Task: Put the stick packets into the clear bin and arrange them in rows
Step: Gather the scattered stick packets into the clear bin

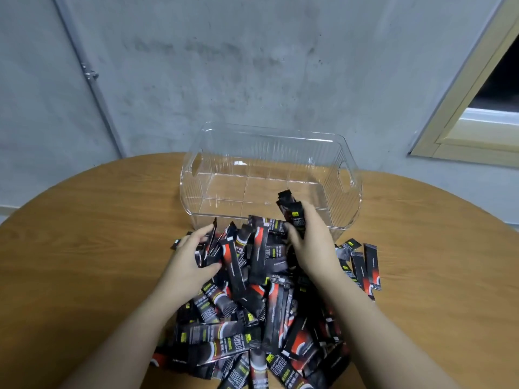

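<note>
At the near edge of the round wooden surface (84, 234) lies a loose heap of black stick packets (252, 318) with red and yellow-green markings, piled every which way and running out of view at the bottom. Both bare forearms reach over this heap from the near side. The left hand (191, 256) sits on the far left part of the pile with its fingers and thumb curled around a few packets (209, 242), which stand tilted up on edge between them. The right hand (311, 242) is a little farther in, at the far side of the heap, gripping a small bunch of packets (292, 213) whose upper ends stick up above the fingers and lean over the near wall of the bin. To the right of that hand a handful of packets (365, 268) lie flat on the wood, roughly side by side, slightly apart from the main heap. Just beyond the pile, touching or almost touching its far edge, stands the clear plastic bin (348, 197), rectangular with ribbed walls and a cut-out handle at each end; the wood shows through its floor. Behind the far edge rises a grey wall (252, 66), with a pale window frame (460, 122) off to the right.
</note>
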